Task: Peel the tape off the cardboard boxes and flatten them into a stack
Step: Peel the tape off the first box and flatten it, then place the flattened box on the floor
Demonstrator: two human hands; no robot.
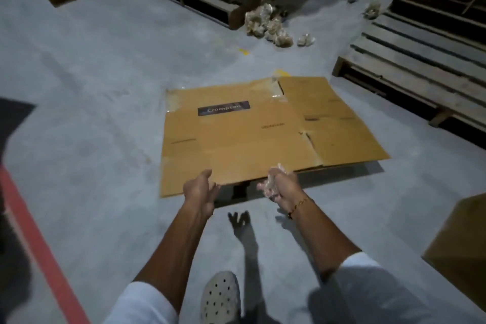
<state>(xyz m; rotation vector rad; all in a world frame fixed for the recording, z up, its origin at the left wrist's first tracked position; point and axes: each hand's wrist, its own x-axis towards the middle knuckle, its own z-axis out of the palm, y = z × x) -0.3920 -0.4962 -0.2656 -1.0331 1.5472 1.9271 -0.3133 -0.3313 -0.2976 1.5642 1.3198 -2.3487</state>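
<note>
The flattened Crompton cardboard box (252, 134) is lying on the concrete floor (92, 73) at twelve o'clock from both hands, its long axis running nine to three, its near edge lifting just beyond the fingertips. The left hand (201, 191) is hovering with fingers spread and holding nothing, nearer the edge, while the right hand (278, 187) is clutching a wad of peeled tape (268, 184). A heap of tape balls (268, 25) is sitting at one o'clock beside a wooden pallet (420, 60), well apart, nothing standing between.

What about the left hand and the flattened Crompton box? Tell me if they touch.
Cannot tell. In the head view the open left hand overlaps the near edge of the flattened Crompton box, which casts a shadow beneath; neither contact nor gap shows plainly.
</note>
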